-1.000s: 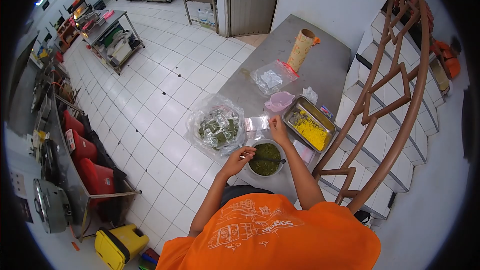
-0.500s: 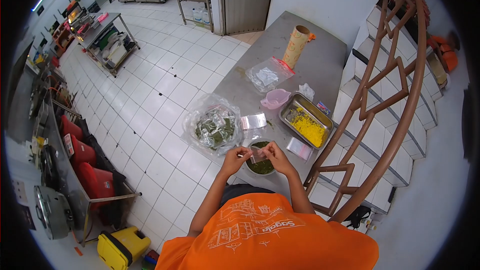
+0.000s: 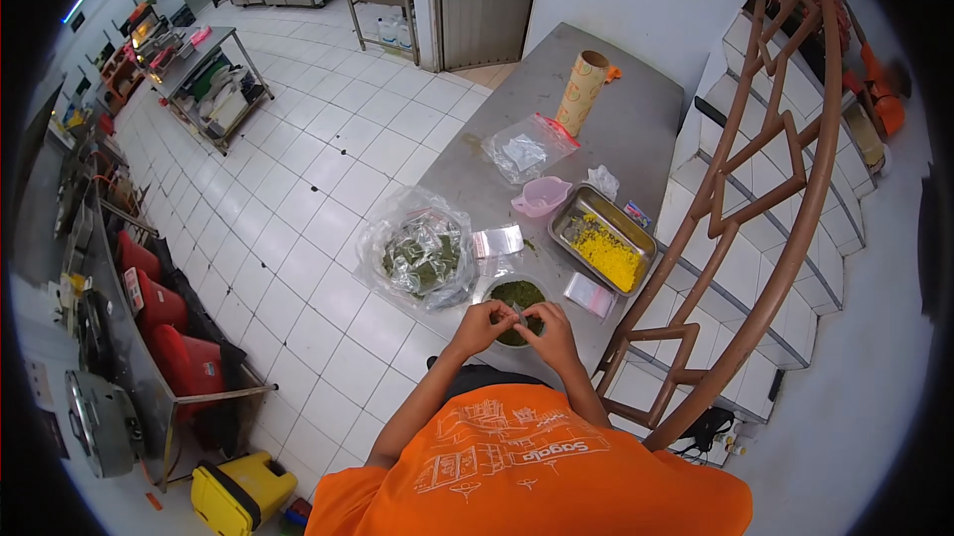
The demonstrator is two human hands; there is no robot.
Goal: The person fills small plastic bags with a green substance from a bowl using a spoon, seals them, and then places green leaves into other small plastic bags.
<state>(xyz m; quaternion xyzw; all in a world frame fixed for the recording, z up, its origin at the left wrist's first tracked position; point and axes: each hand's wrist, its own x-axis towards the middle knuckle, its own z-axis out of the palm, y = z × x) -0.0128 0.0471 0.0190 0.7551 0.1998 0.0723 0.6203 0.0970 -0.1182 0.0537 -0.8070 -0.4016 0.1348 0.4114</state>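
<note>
My left hand (image 3: 484,325) and my right hand (image 3: 551,329) meet over the near rim of a bowl of chopped green herbs (image 3: 517,295). Both are closed, pinching a small clear plastic bag (image 3: 519,315) between the fingertips. Most of the bag is hidden by my fingers. Left of the bowl lies a large clear bag (image 3: 422,256) with small green-filled packets inside. A stack of small clear bags (image 3: 498,241) lies just beyond the bowl, and another stack of bags (image 3: 590,294) is to its right.
A metal tray of yellow bits (image 3: 604,250), a pink measuring cup (image 3: 542,197) and a zip bag (image 3: 529,150) lie farther up the steel table (image 3: 467,170). A cardboard tube (image 3: 582,92) stands behind them. A brown stair railing (image 3: 747,208) runs along the right.
My hands have drawn closer together and slightly toward me, and the small bag is now bunched between my fingertips. More of the herbs in the bowl show.
</note>
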